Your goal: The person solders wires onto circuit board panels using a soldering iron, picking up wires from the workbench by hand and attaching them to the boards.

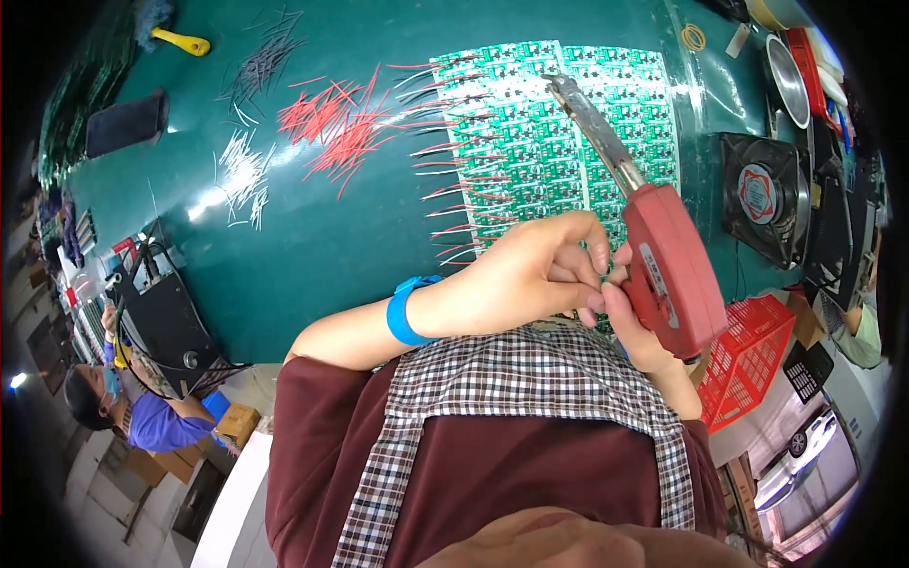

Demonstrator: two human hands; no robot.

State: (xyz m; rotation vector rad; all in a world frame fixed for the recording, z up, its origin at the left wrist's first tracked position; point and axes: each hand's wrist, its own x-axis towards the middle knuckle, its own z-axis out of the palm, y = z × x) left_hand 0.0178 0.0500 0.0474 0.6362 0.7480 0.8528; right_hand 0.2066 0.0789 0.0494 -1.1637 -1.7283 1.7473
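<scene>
In front of me lies a panel of green circuit boards [530, 114], with red, white and black wires sticking out along its left edge. My right hand [639, 331] holds a red soldering gun [674, 265], its long metal tip angled up over the panel. The fingertips of my left hand [544, 270] are pinched together and meet those of my right at the panel's near edge. Whatever sits between them is too small to name. Loose red wires [341, 128], white wires [243, 175] and black wires [265, 68] lie in piles left of the panel.
At the right stand a square fan [781, 213], a metal bowl [788, 80] and a red plastic basket [757, 346]. A dark phone [126, 125] and a yellow-handled brush [182, 42] lie at the far left. Near the left edge are a black box [170, 331] and another person [170, 417].
</scene>
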